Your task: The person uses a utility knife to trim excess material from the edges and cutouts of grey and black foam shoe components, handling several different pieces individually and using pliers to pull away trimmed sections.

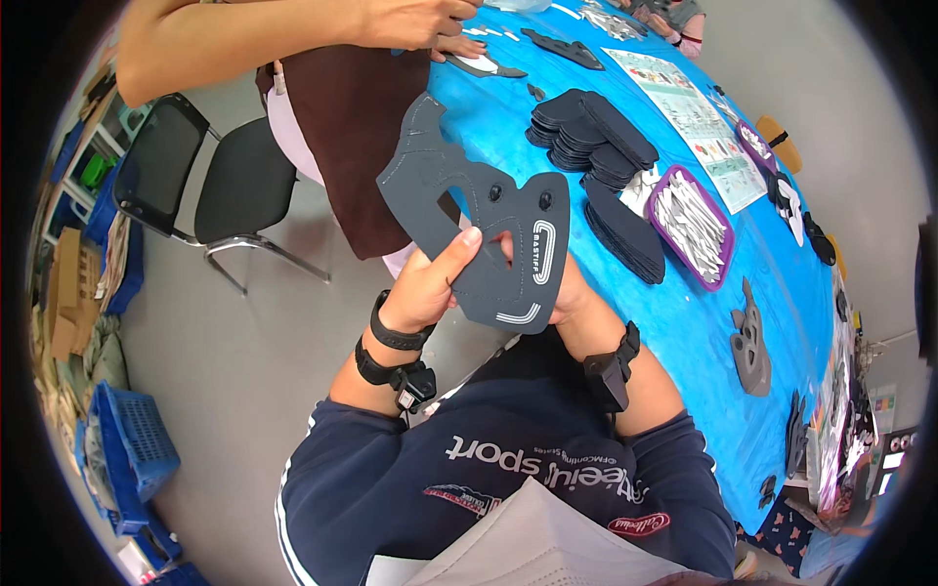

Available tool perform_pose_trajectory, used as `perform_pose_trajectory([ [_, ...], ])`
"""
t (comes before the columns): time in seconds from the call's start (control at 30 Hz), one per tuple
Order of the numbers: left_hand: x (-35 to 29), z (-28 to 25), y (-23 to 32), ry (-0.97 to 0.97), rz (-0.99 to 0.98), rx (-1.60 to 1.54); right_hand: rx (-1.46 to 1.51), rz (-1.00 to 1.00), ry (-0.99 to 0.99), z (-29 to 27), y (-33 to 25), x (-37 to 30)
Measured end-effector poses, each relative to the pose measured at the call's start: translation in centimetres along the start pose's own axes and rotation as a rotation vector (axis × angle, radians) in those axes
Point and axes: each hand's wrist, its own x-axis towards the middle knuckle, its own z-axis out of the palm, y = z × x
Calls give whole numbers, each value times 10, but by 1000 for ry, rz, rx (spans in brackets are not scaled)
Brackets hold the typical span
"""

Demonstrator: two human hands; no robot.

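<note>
In front of my chest I hold up a flat dark grey cut piece (489,264) with curved edges, stitched lines, white printed stripes, an opening and two black round fittings. My left hand (430,283) grips its left edge, thumb on the front face. Behind its right side is my right hand (569,291); most of those fingers are hidden, though a bit of finger shows at the opening. Black straps with small devices sit on both wrists.
A blue-covered table (625,322) curves along my right. On it lie stacked black pieces (591,137), a purple basket (731,244) of white strips, a printed sheet (694,122) and a grey piece (750,347). A co-worker's arm (244,39) reaches over beside a black chair (239,186).
</note>
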Motion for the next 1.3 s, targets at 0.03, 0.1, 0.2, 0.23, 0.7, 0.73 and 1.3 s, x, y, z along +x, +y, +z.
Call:
perform_pose_trajectory([
  [0.03, 0, 1, -1, 3, 10, 46, -26, -6, 9, 0, -1, 0],
  [0.1, 0, 3, 1, -19, -18, 143, -91, 7, 43, 2, -5, -1],
  [0.2, 0, 6, 8, -46, -75, 220, -287, 92, 39, 10, -21, 0],
  [0.23, 1, 9, 8, -24, -58, 197, -411, 177, 111, 13, -24, 2],
  [0.7, 4, 21, -7, 87, -38, -466, -573, -18, 303, 40, -12, 17],
  [0.73, 7, 17, -1, 61, -51, -379, -519, -10, 322, 41, -17, 15],
  [1.3, 7, 19, 31, 148, 23, -385, 46, -66, 137, 58, -13, 16],
])
